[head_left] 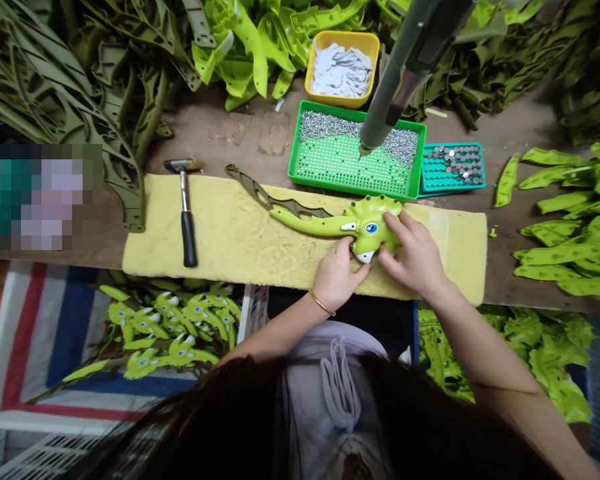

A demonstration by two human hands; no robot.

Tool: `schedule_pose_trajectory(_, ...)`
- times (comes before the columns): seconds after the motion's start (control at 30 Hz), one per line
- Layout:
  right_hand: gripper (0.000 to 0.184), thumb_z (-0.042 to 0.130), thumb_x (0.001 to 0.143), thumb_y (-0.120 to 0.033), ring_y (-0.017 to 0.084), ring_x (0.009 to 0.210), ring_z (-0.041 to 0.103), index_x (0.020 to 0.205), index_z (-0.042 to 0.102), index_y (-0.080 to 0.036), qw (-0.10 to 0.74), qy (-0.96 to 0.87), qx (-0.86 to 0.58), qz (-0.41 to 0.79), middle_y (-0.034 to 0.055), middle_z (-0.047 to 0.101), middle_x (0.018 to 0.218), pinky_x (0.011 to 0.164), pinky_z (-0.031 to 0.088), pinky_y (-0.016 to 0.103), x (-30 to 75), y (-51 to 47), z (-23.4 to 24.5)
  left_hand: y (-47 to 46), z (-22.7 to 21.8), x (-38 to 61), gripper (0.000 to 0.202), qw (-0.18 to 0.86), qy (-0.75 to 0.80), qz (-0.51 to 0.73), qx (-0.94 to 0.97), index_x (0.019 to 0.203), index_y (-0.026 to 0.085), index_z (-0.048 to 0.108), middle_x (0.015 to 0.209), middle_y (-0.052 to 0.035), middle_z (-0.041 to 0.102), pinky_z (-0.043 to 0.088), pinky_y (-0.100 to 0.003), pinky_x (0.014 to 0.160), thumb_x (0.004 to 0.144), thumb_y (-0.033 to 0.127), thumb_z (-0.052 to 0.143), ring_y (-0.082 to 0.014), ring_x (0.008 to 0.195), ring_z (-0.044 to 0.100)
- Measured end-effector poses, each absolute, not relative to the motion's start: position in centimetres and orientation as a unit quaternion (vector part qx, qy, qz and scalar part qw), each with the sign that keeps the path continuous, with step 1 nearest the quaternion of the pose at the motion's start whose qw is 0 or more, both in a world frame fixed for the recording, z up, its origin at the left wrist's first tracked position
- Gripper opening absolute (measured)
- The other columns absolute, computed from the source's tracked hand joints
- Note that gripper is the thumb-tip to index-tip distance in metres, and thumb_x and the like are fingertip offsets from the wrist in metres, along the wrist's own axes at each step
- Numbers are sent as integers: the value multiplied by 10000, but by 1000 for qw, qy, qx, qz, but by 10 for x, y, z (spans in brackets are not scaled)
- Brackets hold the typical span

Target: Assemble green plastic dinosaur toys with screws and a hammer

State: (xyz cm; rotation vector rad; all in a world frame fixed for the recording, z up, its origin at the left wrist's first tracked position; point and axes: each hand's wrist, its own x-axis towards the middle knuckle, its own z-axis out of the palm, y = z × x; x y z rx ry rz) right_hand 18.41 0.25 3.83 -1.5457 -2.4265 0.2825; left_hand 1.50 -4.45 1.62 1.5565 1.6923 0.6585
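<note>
A lime-green plastic toy dinosaur head [380,220], with a blue eye and a white beak, lies on a yellow cloth [230,253]. Its long green arm stretches left and joins a curved olive plastic strip [250,190]. My left hand [337,270] pinches the head's lower edge by the beak. Around the frill's right side, the fingers of my right hand [417,257] are closed. To the left, a hammer [186,220] with a black grip rests on the cloth. Over the work area hangs a screwdriver-like power tool [393,93], tip downward.
Behind the cloth stand a green tray [355,163] of screws, a teal tray [453,183] of small metal discs and a yellow bin [310,83] of white pieces. Olive parts [80,87] and green parts [575,233] are heaped around. A crate with dinosaur heads [180,320] sits below left.
</note>
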Motion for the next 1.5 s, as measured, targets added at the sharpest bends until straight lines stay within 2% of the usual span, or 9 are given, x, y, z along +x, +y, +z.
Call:
schedule_pose_trajectory(0.13, 631, 499, 829, -351, 359, 1221, 515, 1396, 398, -94, 93, -845, -517, 103, 241, 494, 1342, 1014, 437, 528, 184, 3, 43, -46, 14, 16, 515, 347, 663, 262, 610, 1167, 137, 493, 960, -70, 664, 521, -293, 724, 723, 264, 723, -192, 835, 665)
schedule_pose_trajectory(0.3, 909, 575, 771, -571, 429, 1310, 388, 1480, 221, -125, 39, -874, -470, 117, 252, 378, 1428, 1027, 378, 606, 192, 2, 46, -46, 12, 14, 510, 331, 660, 267, 619, 1169, 142, 485, 983, -70, 659, 525, -293, 740, 723, 251, 708, -193, 858, 661)
schedule_pose_trajectory(0.4, 931, 565, 781, -577, 416, 1302, 391, 1494, 171, -128, 45, -872, -469, 133, 261, 357, 1432, 1016, 390, 595, 196, 1, 43, -46, 11, 14, 511, 330, 661, 266, 620, 1176, 148, 481, 997, -70, 657, 525, -299, 744, 726, 242, 704, -192, 852, 662)
schedule_pose_trajectory(0.57, 898, 582, 742, -500, 408, 1267, 399, 1474, 219, -128, 81, -852, -496, 144, 239, 387, 1404, 1024, 364, 603, 189, -2, 34, -46, 12, 16, 499, 328, 664, 259, 620, 1169, 134, 484, 985, -77, 658, 521, -298, 743, 739, 266, 701, -192, 849, 662)
schedule_pose_trajectory(0.77, 678, 530, 743, -322, 363, 1200, 477, 1374, 373, -130, 132, -790, -586, 121, 204, 507, 1295, 1005, 403, 565, 169, -6, 32, -46, 11, 17, 503, 324, 669, 260, 616, 1184, 134, 480, 1003, -87, 656, 514, -309, 755, 731, 217, 681, -204, 868, 656)
schedule_pose_trajectory(0.97, 644, 521, 753, -334, 365, 1147, 559, 1357, 402, -148, 108, -795, -582, 129, 192, 563, 1295, 939, 469, 567, 169, -1, 44, -46, 15, 18, 497, 328, 672, 263, 609, 1170, 138, 483, 995, -86, 658, 511, -332, 767, 724, 223, 684, -211, 848, 656)
schedule_pose_trajectory(1.17, 682, 547, 738, -325, 378, 1174, 568, 1372, 409, -115, 71, -782, -599, 155, 212, 556, 1328, 936, 490, 562, 168, 2, 54, -45, 15, 16, 489, 343, 667, 276, 601, 1158, 151, 483, 1023, -89, 657, 510, -322, 768, 717, 207, 687, -217, 894, 656)
schedule_pose_trajectory(1.33, 678, 567, 732, -324, 344, 1224, 545, 1365, 428, -125, 106, -790, -580, 167, 191, 552, 1338, 998, 472, 524, 175, 1, 50, -46, 13, 13, 477, 374, 651, 294, 591, 1136, 149, 475, 992, -76, 666, 512, -290, 714, 724, 202, 708, -195, 851, 671)
schedule_pose_trajectory(1.5, 675, 571, 729, -334, 332, 1207, 565, 1366, 425, -165, 125, -785, -575, 193, 162, 560, 1345, 981, 481, 523, 183, 3, 50, -47, 12, 9, 496, 393, 640, 311, 582, 1124, 179, 460, 944, -42, 667, 515, -286, 696, 714, 203, 738, -180, 802, 672)
